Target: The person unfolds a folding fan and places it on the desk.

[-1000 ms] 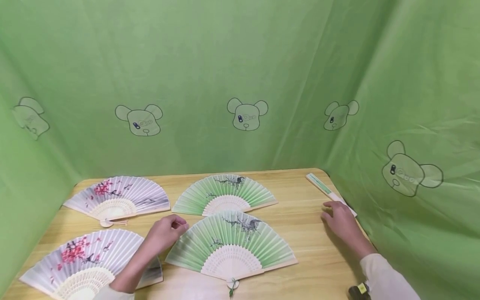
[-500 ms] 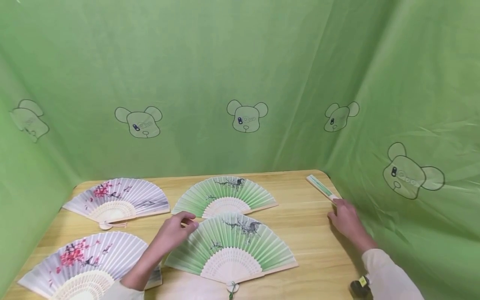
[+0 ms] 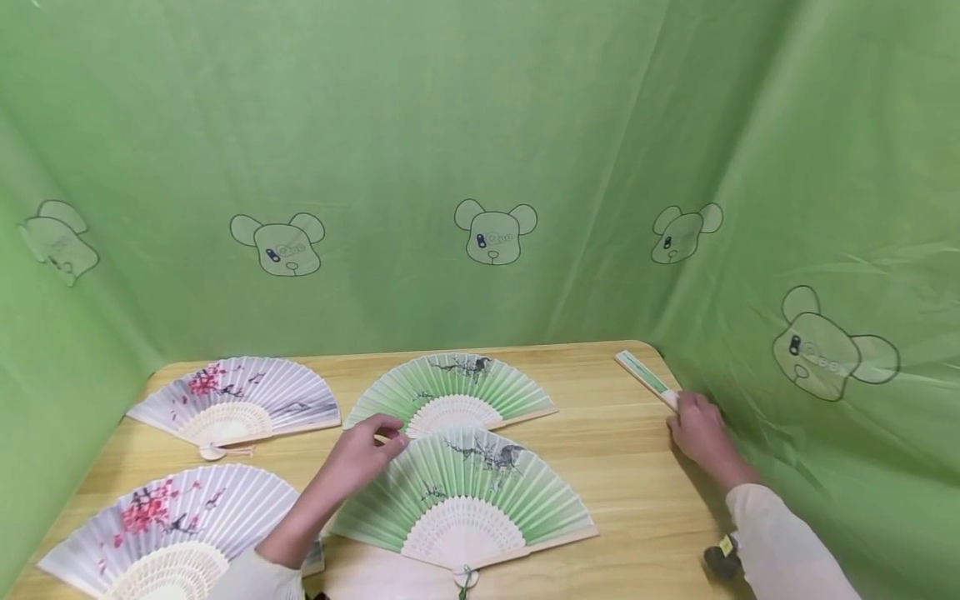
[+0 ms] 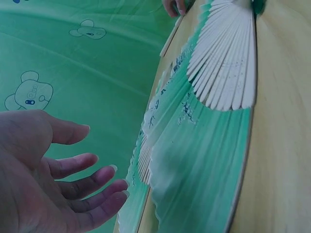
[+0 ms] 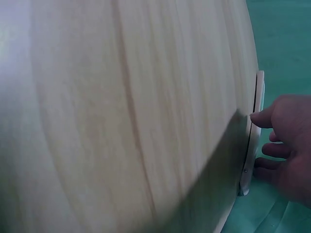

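At the table's right edge, my right hand [image 3: 700, 429] holds a folded hand fan [image 3: 643, 375] that has a green strip and pale wooden sticks. In the right wrist view the thumb lies on one side of the folded fan [image 5: 252, 141] and the fingers on the other. My left hand [image 3: 365, 454] hovers with loosely bent fingers over the left part of the near green fan [image 3: 487, 467], holding nothing. That fan is spread, with a dark branch print and a green tassel. Behind it lies the far green fan [image 3: 450, 383], also spread and partly covered.
Two spread grey-white fans with red blossoms, the far one [image 3: 232, 396] and the near one [image 3: 180, 508], lie on the left. The left arm covers part of the near one. Green cloth [image 3: 390, 167] walls stand behind and beside the wooden table [image 3: 622, 492].
My right hand has moved slightly right along the folded fan and closed its fingers and thumb around it. The left hand has drifted right over the near green fan.
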A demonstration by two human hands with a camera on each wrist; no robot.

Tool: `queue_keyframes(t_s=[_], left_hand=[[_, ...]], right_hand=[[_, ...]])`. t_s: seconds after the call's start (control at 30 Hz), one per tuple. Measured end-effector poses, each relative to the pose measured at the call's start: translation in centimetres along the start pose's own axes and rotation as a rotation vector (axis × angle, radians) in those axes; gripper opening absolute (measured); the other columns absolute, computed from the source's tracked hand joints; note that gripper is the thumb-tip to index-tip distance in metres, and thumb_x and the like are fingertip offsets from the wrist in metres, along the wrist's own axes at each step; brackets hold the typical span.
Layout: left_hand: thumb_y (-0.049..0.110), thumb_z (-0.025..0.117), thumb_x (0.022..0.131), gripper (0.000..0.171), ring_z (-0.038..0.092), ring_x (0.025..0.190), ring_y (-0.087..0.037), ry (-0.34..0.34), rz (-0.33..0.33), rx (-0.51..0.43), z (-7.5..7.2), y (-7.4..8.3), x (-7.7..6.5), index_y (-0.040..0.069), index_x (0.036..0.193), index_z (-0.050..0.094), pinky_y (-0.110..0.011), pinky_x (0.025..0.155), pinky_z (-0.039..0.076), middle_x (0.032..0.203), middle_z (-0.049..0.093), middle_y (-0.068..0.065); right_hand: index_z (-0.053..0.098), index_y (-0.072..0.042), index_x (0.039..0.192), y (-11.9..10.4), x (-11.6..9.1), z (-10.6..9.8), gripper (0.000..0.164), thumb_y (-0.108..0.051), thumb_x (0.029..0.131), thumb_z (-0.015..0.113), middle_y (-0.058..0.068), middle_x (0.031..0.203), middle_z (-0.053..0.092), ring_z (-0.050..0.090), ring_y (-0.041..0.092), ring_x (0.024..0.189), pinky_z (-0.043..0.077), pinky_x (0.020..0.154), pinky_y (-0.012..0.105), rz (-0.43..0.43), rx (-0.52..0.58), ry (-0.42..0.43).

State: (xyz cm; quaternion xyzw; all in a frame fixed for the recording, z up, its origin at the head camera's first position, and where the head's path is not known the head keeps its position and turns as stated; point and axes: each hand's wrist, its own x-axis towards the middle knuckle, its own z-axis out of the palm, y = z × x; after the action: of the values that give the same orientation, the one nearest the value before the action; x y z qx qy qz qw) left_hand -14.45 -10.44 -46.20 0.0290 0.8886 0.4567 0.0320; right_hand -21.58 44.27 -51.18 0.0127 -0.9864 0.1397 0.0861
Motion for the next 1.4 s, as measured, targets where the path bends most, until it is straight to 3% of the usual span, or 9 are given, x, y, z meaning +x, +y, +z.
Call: queue_keyframes(t_s=[0.47,0.9,1.03,1.2,1.4], left_hand=[[0.02,0.072,0.097,0.03,0.073,0.096,-0.025,-0.019,0.038,-0.014,1.0,2.0,1.0,0.004,0.122,0.071,-0.033,0.079,0.065,0.105,0.075,-0.006],[0.019,0.072,0.096,0.03,0.072,0.093,-0.023,-0.039,0.094,-0.016,2.2,3.1,2.2,0.002,0.119,0.071,-0.032,0.077,0.064,0.104,0.076,-0.009],[0.02,0.072,0.096,0.03,0.072,0.095,-0.024,-0.047,0.094,-0.018,2.5,3.5,2.5,0.002,0.119,0.071,-0.031,0.076,0.064,0.104,0.076,-0.01],[0.021,0.071,0.096,0.03,0.072,0.096,-0.025,-0.059,0.103,-0.02,3.0,4.1,3.0,0.003,0.121,0.07,-0.032,0.077,0.064,0.105,0.076,-0.01],[0.019,0.07,0.096,0.031,0.071,0.098,-0.024,-0.082,0.099,-0.032,3.7,4.9,3.4,0.004,0.124,0.069,-0.031,0.078,0.064,0.108,0.074,-0.009]], right_hand=[[0.055,0.02,0.105,1.3,0.7,0.5,0.024,0.002,0.09,0.064,0.038,0.091,0.058,0.058,0.056,0.082,0.055,0.075,0.071,-0.048,-0.039,0.041],[0.06,0.021,0.112,1.1,0.7,-0.1,0.031,0.004,0.088,0.067,0.038,0.093,0.06,0.061,0.053,0.083,0.057,0.076,0.069,-0.079,-0.076,0.035],[0.061,0.019,0.107,1.1,1.0,-0.4,0.027,0.001,0.089,0.069,0.035,0.09,0.062,0.062,0.052,0.083,0.057,0.075,0.069,-0.073,-0.068,0.008],[0.06,0.007,0.087,0.8,1.5,-1.3,0.014,-0.002,0.086,0.07,0.025,0.077,0.061,0.061,0.045,0.073,0.057,0.066,0.064,-0.051,-0.05,-0.049],[0.062,0.0,0.08,0.4,2.0,-2.1,0.015,-0.008,0.081,0.074,0.014,0.071,0.06,0.056,0.028,0.064,0.052,0.052,0.038,0.009,-0.014,-0.196]])
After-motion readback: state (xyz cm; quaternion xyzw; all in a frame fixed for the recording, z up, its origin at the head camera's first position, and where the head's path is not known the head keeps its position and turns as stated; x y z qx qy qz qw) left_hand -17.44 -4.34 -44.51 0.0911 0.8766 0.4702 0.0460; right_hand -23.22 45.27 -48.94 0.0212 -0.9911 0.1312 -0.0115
